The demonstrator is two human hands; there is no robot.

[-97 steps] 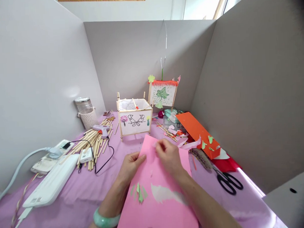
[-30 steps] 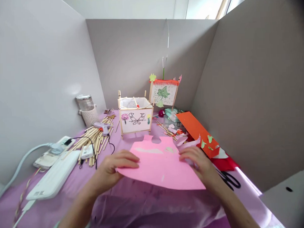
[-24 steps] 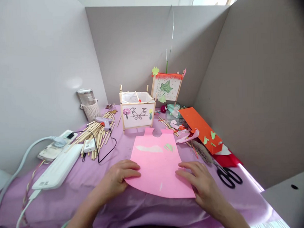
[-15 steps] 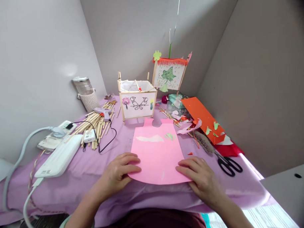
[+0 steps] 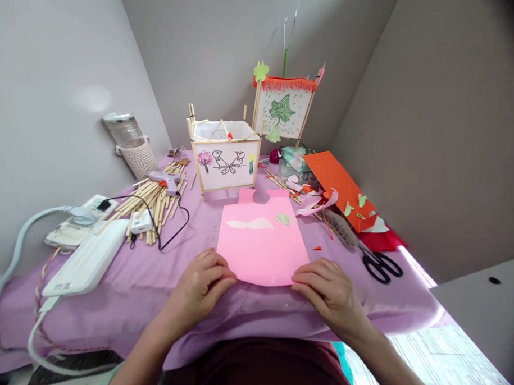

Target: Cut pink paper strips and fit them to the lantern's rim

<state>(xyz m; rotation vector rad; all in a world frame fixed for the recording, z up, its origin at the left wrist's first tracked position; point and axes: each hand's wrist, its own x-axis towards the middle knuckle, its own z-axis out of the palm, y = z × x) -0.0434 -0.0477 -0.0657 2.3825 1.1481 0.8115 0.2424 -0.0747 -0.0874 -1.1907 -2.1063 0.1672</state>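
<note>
A pink sheet of paper (image 5: 261, 254) lies in front of me, with a notch cut in its far edge. My left hand (image 5: 206, 284) pinches its near left corner between thumb and fingers. At the near right corner, my right hand (image 5: 328, 288) grips the sheet the same way. On the paper rest a pale curved scrap (image 5: 249, 223) and some light green scraps (image 5: 284, 219). Just beyond its far edge stands a stick-framed box lantern (image 5: 227, 165) with two birds drawn on its white side.
Wooden sticks (image 5: 156, 204), a glue gun (image 5: 166, 180) and a white power strip (image 5: 86, 260) lie left. Black-handled scissors (image 5: 381, 265), orange paper (image 5: 341, 184) and scraps are right. A second lantern (image 5: 284, 113) and a jar in a woven holder (image 5: 133, 146) stand behind.
Both thumbs have closed onto the near corners of the pink sheet. Its near edge looks straighter and less bowed towards me. The whole view has shifted slightly.
</note>
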